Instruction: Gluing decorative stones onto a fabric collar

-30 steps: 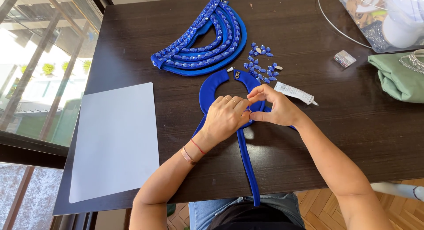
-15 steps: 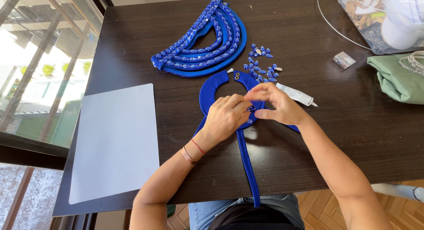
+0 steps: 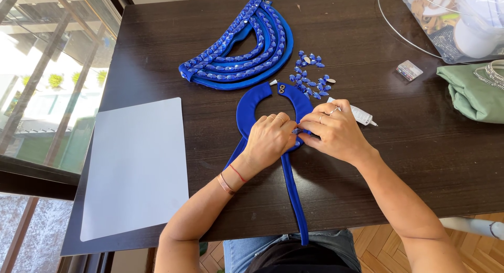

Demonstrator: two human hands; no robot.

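A blue fabric collar piece (image 3: 250,102) lies on the dark table (image 3: 367,163), with a blue strap (image 3: 293,194) running toward me over the table's edge. My left hand (image 3: 270,138) presses on the collar's lower part, fingers curled. My right hand (image 3: 336,131) meets it fingertip to fingertip and pinches a small blue gem against the fabric. A pile of loose blue gems (image 3: 311,79) lies just beyond the collar. A finished blue beaded crescent piece (image 3: 241,58) rests farther back. A white glue tube (image 3: 362,115) pokes out from behind my right hand.
A pale grey sheet (image 3: 134,165) lies at the left. A green cloth with rhinestone bands (image 3: 472,92), a small clear box (image 3: 409,70) and a clear plastic bag of supplies (image 3: 457,21) sit at the right. A window runs along the left side.
My right hand has shifted slightly left, closing in on my left hand's fingertips over the collar. The left hand has stayed in place.
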